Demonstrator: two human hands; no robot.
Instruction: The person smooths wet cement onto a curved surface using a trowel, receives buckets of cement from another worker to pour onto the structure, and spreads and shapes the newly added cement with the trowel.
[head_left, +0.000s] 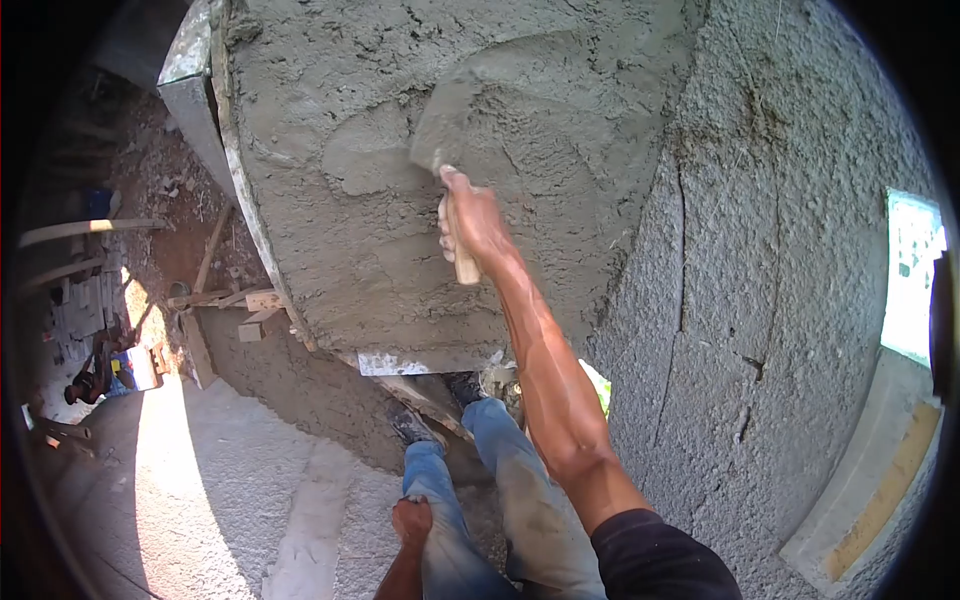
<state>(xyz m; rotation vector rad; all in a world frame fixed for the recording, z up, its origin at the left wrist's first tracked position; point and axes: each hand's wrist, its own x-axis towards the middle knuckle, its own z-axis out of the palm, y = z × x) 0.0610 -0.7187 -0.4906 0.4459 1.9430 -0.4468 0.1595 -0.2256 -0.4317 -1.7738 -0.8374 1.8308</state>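
Note:
My right hand (472,222) is closed round the wooden handle of a trowel (440,125). The trowel's blade, smeared with grey mortar, lies against the wet mortar surface (370,240), and its edges are hard to tell from it. Curved smoothing marks show around the blade. Low in the view, my left hand (411,520) is closed beside my thigh, over the blue jeans (450,540); whether anything is inside it is hidden.
Rough grey wall (740,260) with cracks fills the right. Boards (250,215) edge the mortar at the left. A metal-like strip (395,364) lies along its lower edge. Another person (90,380) is far left, near stacked wood. A bright opening (912,275) is far right.

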